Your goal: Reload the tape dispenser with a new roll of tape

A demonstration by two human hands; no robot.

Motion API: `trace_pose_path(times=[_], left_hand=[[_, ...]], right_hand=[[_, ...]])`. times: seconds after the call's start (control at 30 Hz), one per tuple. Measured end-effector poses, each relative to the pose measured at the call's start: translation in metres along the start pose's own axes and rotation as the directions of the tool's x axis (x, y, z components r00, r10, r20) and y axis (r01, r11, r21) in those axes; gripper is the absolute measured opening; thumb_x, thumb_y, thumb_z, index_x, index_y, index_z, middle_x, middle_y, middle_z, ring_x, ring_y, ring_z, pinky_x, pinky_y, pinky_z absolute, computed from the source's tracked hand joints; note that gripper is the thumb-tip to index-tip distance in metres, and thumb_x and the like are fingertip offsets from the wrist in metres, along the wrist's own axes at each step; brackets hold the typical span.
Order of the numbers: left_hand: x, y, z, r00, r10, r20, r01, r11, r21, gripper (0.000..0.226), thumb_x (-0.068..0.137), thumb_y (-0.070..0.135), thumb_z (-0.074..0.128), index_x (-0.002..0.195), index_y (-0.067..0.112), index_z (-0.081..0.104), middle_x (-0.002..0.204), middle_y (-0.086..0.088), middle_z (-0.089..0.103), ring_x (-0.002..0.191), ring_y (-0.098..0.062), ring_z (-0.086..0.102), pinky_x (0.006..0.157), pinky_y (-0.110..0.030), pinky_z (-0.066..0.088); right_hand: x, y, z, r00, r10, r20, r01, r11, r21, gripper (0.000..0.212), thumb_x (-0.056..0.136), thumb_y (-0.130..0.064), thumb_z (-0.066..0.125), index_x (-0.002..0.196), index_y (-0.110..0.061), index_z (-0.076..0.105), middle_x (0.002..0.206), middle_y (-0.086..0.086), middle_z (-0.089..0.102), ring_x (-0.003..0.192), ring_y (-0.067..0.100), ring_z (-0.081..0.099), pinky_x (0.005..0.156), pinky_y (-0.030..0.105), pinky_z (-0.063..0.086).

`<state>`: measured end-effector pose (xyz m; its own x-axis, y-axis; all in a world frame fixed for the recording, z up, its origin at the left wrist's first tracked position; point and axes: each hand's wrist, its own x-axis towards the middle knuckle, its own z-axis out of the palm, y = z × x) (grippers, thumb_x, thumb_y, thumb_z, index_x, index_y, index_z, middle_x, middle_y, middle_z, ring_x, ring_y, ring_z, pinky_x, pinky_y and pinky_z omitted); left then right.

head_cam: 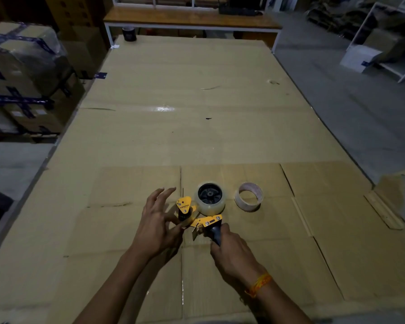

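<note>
Two hands, right hand (232, 251) fingers clamped on tape dispenser (202, 220) handle, left hand (157, 220) fingers spread beside it

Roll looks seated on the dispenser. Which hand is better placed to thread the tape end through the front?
Left, probably. The left hand is at the dispenser's yellow front roller with fingers spread and free, while the right hand is closed on the handle, steadying it. The empty core lies apart.

Both forearms are extended from the lower frame toward its centre. The left hand (156, 224) is held with fingers spread and thumb pinched inward. The right hand (232, 250) is closed in a fist-like grip, an orange thread band worn at its wrist.
</note>
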<state>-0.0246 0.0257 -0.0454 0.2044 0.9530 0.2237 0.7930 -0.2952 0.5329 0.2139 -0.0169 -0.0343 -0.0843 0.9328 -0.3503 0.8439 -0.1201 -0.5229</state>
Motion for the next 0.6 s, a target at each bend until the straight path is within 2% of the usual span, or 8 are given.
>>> trace_pose_path(times=[0.1,0.23,0.3,0.43,0.6], left_hand=[[-0.003,-0.008,-0.006,1.0,0.009,0.022,-0.01,1.0,0.008,0.033,0.083,0.06,0.069,0.075,0.032,0.084,0.168,0.001,0.039,0.158,-0.029,0.024,0.116,-0.057,0.043],[-0.005,-0.021,-0.013,0.999,0.009,0.053,-0.012,0.999,0.045,0.01,0.081,0.042,0.082,0.078,0.033,0.084,0.17,0.004,0.035,0.159,-0.029,0.021,0.116,-0.06,0.043],[-0.005,-0.025,-0.016,0.999,0.029,0.045,-0.032,0.997,0.065,0.011,0.081,0.042,0.08,0.079,0.033,0.084,0.17,0.001,0.036,0.159,-0.031,0.023,0.116,-0.06,0.043],[-0.002,-0.032,-0.022,0.997,0.074,0.031,-0.076,0.995,0.069,0.022,0.084,0.048,0.071,0.079,0.032,0.084,0.169,-0.003,0.038,0.157,-0.034,0.026,0.115,-0.059,0.044],[0.003,-0.043,-0.025,0.996,0.068,0.049,-0.075,0.984,0.162,0.01,0.082,0.041,0.083,0.08,0.032,0.084,0.169,-0.001,0.037,0.157,-0.033,0.026,0.113,-0.06,0.046]], right_hand=[[0.003,0.002,-0.004,1.0,-0.003,0.009,0.003,0.999,-0.047,0.028,0.108,-0.038,0.054,0.132,-0.025,0.046,0.116,0.002,0.068,0.092,0.02,0.06,0.077,0.036,0.05],[0.006,0.004,-0.012,0.999,-0.018,0.041,0.023,0.992,-0.121,0.032,0.107,-0.041,0.055,0.134,-0.025,0.046,0.122,0.004,0.07,0.09,0.021,0.057,0.075,0.036,0.045],[0.009,0.005,-0.016,0.997,-0.016,0.073,0.027,0.988,-0.155,0.035,0.107,-0.041,0.055,0.135,-0.024,0.046,0.123,0.005,0.07,0.091,0.024,0.058,0.075,0.038,0.045],[0.018,0.007,-0.024,0.988,0.013,0.152,0.017,0.981,-0.192,0.041,0.106,-0.04,0.055,0.142,-0.024,0.043,0.128,0.009,0.069,0.106,0.03,0.068,0.084,0.042,0.053],[0.028,0.011,-0.034,0.982,0.032,0.184,0.017,0.966,-0.257,0.041,0.105,-0.035,0.056,0.142,-0.024,0.043,0.131,0.013,0.068,0.113,0.036,0.068,0.081,0.04,0.047]])
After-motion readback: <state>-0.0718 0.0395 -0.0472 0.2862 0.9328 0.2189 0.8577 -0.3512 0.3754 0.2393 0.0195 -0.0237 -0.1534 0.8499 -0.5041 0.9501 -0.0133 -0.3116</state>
